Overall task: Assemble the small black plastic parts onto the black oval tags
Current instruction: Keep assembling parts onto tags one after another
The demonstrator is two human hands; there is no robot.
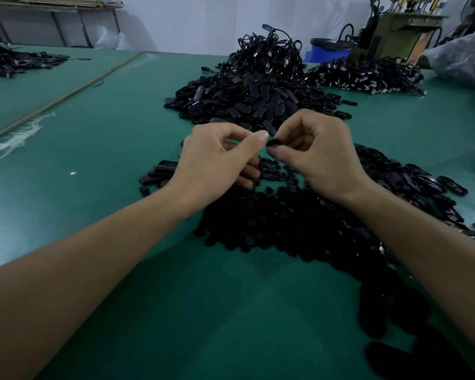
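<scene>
My right hand (317,157) pinches a small black plastic piece (274,143) between thumb and forefinger, held above the table. My left hand (217,160) is just left of it, fingers curled, thumb tip close to that piece; whether the left hand holds anything I cannot tell. Under both hands lies a heap of small round black parts (272,215). A big pile of black oval tags (247,102) rises behind the hands. More oval tags (412,182) spread to the right, and a few oval tags (157,174) lie left of my left wrist.
The green table (107,149) stretches left with a white smear (19,135). A mound of black cords with metal ends (365,75) sits at the back right beside a machine (395,34) and a blue bin (327,50). Another dark pile (14,61) lies far left.
</scene>
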